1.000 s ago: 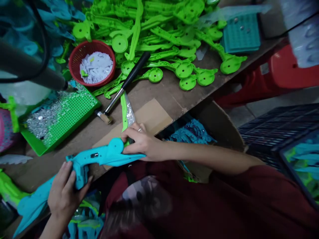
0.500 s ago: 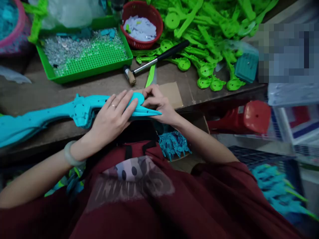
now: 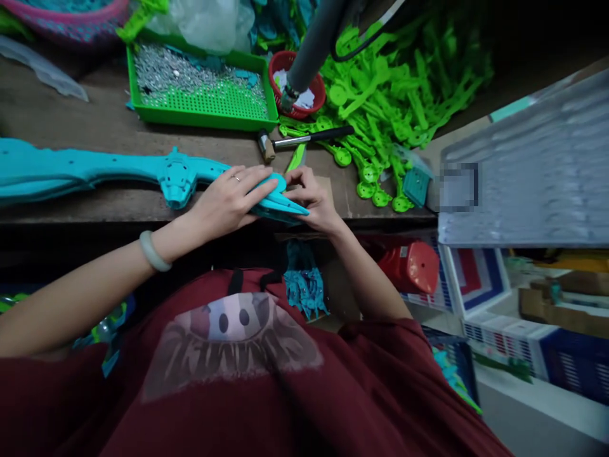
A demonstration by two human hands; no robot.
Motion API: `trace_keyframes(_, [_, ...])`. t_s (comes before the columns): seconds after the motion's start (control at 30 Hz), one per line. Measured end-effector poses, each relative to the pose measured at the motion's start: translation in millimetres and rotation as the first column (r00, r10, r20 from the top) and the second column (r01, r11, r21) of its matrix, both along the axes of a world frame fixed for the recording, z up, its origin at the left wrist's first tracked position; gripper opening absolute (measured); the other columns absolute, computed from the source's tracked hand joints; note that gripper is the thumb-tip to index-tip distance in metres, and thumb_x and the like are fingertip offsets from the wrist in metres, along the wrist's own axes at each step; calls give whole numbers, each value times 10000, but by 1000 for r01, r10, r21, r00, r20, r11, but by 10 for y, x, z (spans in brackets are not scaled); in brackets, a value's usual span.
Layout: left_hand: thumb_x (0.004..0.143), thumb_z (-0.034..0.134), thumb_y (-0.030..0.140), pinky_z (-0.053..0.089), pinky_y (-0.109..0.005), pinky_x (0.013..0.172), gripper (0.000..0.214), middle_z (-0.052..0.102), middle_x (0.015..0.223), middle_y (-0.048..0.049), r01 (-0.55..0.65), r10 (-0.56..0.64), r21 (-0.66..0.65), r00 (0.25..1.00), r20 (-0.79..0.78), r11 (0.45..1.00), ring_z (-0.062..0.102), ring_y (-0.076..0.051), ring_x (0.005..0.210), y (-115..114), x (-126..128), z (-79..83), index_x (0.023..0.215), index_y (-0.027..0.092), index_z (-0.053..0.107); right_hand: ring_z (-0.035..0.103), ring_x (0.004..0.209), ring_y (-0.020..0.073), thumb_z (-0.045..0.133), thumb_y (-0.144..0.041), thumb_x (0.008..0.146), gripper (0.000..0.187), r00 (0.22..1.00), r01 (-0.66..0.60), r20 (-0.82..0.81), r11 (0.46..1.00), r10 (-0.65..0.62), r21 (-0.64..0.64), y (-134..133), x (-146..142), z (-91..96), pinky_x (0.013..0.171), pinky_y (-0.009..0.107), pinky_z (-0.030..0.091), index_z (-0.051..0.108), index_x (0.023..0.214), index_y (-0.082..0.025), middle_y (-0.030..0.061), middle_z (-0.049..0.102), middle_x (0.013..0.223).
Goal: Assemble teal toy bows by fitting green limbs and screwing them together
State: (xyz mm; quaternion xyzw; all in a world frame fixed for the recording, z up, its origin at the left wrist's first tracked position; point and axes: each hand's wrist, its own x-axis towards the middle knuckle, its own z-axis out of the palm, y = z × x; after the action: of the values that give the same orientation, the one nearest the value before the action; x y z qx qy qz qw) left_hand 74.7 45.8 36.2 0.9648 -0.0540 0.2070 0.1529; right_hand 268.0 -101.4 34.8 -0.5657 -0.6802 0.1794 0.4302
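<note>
The long turquoise plastic part (image 3: pixel 118 170) lies along the near edge of the desk (image 3: pixel 71 127), its long axis running left to right; the pointed tip faces right, and the far end is cut off by the left border of the view. The left hand (image 3: pixel 228 200) lies flat over its rounded end, fingers spread and pressing down rather than wrapped around it. The right hand (image 3: pixel 309 200) pinches the pointed tip, fingers curled onto it, and hides what seems to be a slim green piece (image 3: pixel 295 158) slipping in beneath.

Just behind the hands a hammer (image 3: pixel 304 138) lies with its head to the left. Behind it, toward the far edge, sit a green tray (image 3: pixel 204 114) of small silvery bits and a red basket (image 3: pixel 285 63), partly hidden by a grey tool barrel (image 3: pixel 309 44) hanging down. A heap of green plastic parts (image 3: pixel 394 95) fills the far right corner. The print on the maroon shirt (image 3: pixel 228 343) is too blurred to read.
</note>
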Motion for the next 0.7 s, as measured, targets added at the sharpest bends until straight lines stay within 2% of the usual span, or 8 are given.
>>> trace_keyframes(0.07, [882,602,223,370,-546,1087,588,463,1447,-246,6,-6,14,1000,7,1000,424,-367,1358,0,2,-20,1414,60,411,520,1034,223,678,-400,839,177,997,14,72,1000,-14,-4,-52,43,45,919,451,441,711,945,-263,55,536,1052])
trace_keyframes(0.2, [898,586,243,385,-542,1079,573,446,1461,-248,-24,22,75,1000,20,997,432,-377,1352,-1,-14,-33,1415,66,414,533,1115,260,655,-309,839,327,942,119,317,993,-115,8,-117,220,164,969,491,444,627,1157,-234,100,567,1158])
trace_keyframes(0.27, [899,585,245,402,-534,1069,544,458,1450,-253,-30,27,104,999,34,994,451,-380,1339,-3,-29,-24,1395,70,442,501,1197,295,604,-238,849,418,851,125,517,992,-95,-22,-88,357,219,1009,527,418,558,1261,-190,152,536,1300])
trace_keyframes(0.37, [914,565,245,417,-527,1065,513,491,1426,-246,-11,6,102,999,52,995,464,-361,1336,19,-27,-5,1394,102,455,465,1267,312,498,-174,913,439,654,105,757,990,7,-99,53,581,265,1004,522,429,481,1350,-143,190,488,1417])
trace_keyframes(0.47, [931,560,281,442,-530,1043,533,497,1417,-254,-3,-2,125,999,39,992,476,-362,1326,75,29,11,1418,114,424,509,1239,261,343,-106,982,387,494,23,866,995,76,-100,247,777,263,931,446,482,474,1345,-125,177,550,1375])
trace_keyframes(0.53, [926,579,311,455,-526,1031,560,500,1404,-274,15,-20,159,999,31,987,485,-374,1314,111,84,21,1414,88,415,542,1206,236,304,-81,993,373,405,-38,913,999,51,-38,341,868,247,884,407,497,484,1319,-109,162,583,1343])
trace_keyframes(0.63, [918,596,297,457,-522,1029,561,508,1381,-295,42,-48,187,998,27,982,488,-384,1306,129,142,35,1391,55,418,570,1159,243,304,-82,997,351,326,-53,945,998,-25,45,359,924,213,854,405,490,492,1293,-79,173,605,1304])
trace_keyframes(0.7, [915,594,263,459,-517,1023,540,512,1375,-296,52,-59,190,998,29,980,489,-383,1305,118,156,50,1383,57,419,567,1141,265,311,-88,994,359,345,-7,937,999,-47,53,298,908,192,833,423,480,479,1311,-65,199,600,1293])
